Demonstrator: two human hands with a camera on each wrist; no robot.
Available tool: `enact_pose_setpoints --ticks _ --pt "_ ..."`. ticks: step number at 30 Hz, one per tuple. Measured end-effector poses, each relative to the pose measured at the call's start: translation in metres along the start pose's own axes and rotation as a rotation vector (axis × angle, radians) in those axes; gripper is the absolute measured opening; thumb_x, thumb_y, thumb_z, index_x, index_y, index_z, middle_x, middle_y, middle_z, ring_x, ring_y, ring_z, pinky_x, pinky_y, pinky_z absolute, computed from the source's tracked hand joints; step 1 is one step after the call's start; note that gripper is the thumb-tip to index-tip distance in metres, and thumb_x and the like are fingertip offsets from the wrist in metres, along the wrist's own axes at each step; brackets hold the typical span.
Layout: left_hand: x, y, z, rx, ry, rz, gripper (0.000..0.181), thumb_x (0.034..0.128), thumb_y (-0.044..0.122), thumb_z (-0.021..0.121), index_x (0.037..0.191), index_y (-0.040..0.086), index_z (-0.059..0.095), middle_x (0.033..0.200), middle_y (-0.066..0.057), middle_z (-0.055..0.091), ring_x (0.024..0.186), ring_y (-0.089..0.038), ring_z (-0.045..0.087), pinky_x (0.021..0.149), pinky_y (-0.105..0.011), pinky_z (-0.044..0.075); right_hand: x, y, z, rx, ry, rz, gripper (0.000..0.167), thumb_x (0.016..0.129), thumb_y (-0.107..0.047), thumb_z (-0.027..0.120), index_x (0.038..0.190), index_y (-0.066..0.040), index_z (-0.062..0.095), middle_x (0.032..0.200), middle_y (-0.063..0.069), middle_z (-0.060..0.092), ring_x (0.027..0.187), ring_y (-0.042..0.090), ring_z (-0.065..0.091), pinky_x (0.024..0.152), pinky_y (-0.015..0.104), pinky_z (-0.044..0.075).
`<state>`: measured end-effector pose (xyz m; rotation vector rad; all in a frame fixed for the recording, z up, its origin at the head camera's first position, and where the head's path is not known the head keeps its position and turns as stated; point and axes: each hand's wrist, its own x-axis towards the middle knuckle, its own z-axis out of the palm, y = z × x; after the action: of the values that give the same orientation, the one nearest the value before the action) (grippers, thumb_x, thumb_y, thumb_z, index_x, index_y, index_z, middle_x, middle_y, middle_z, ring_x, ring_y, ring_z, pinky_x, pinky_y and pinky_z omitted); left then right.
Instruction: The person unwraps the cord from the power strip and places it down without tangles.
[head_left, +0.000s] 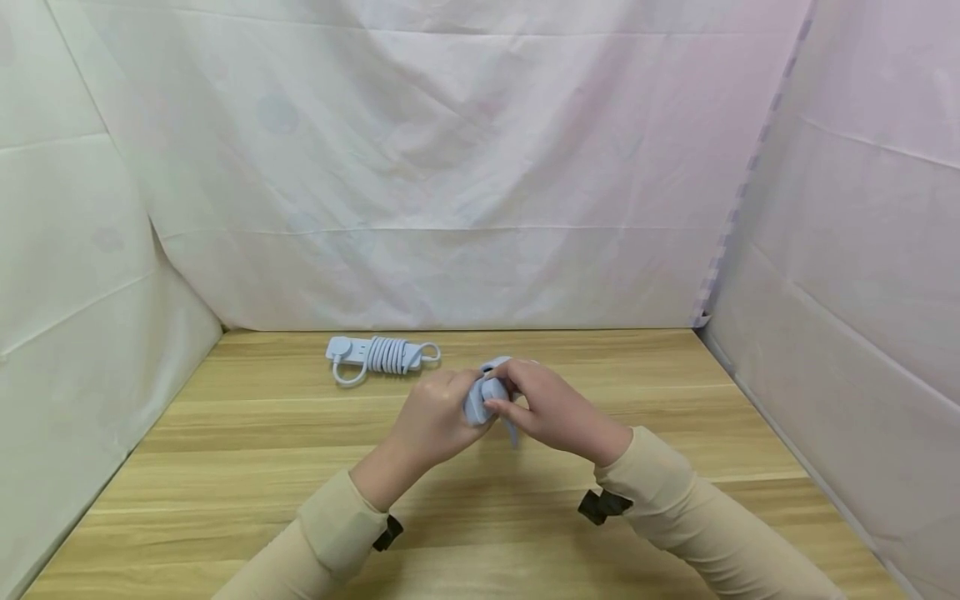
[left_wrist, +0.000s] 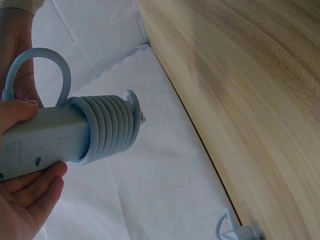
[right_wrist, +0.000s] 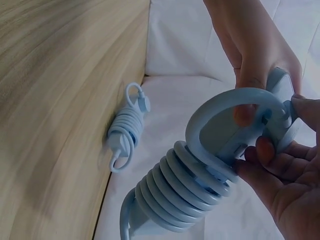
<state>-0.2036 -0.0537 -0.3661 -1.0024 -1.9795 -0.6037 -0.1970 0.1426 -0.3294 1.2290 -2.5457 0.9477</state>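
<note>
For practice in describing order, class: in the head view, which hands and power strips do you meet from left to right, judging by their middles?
Unheld power strip on the table → left hand → held power strip → right hand.

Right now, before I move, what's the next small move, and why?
Probably press the plug gently against the strip, with the left grip steadying it: the right grip pinches the plug at the strip's end, and the cord is wound around the strip. Whether the plug is fully seated, I can't tell.
</note>
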Motion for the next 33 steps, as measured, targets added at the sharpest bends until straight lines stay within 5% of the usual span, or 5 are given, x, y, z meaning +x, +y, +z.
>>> enact_pose_setpoints --ticks 16,25,33 --pt "0.000 -0.002 -0.004 -0.014 0.003 -0.012 0.040 0.0725 0.021 0.083 0.100 -0.003 0.067 0.083 -0.011 0.070 0.070 -0.022 0.067 0.060 -0.035 0.053 -0.002 0.001 -0.006 0.092 0.045 -0.069 0.024 0.090 -0.010 0.071 0.107 -0.004 0.055 0.101 0.001 0.057 0.090 0.011 0.058 0.084 0.028 0.051" --pt "-0.004 -0.012 -0.010 -0.003 0.003 -0.124 0.049 0.0641 0.020 0.089 0.103 -0.002 0.067 0.082 -0.008 0.069 0.066 -0.021 0.064 0.055 -0.034 0.050 -0.007 -0.005 -0.016 -0.015 0.157 -0.205 0.032 0.084 -0.007 0.077 0.108 -0.006 0.055 0.100 -0.002 0.057 0.089 0.010 0.053 0.079 0.028 0.048" --pt "-0.006 -0.015 -0.018 -0.010 -0.012 -0.177 0.050 0.0660 0.020 0.089 0.105 -0.001 0.067 0.084 -0.009 0.069 0.067 -0.020 0.063 0.057 -0.034 0.051 -0.014 -0.007 -0.019 -0.075 0.151 -0.250 0.033 0.086 -0.015 0.077 0.108 -0.006 0.055 0.099 -0.002 0.056 0.089 0.011 0.052 0.078 0.028 0.046"
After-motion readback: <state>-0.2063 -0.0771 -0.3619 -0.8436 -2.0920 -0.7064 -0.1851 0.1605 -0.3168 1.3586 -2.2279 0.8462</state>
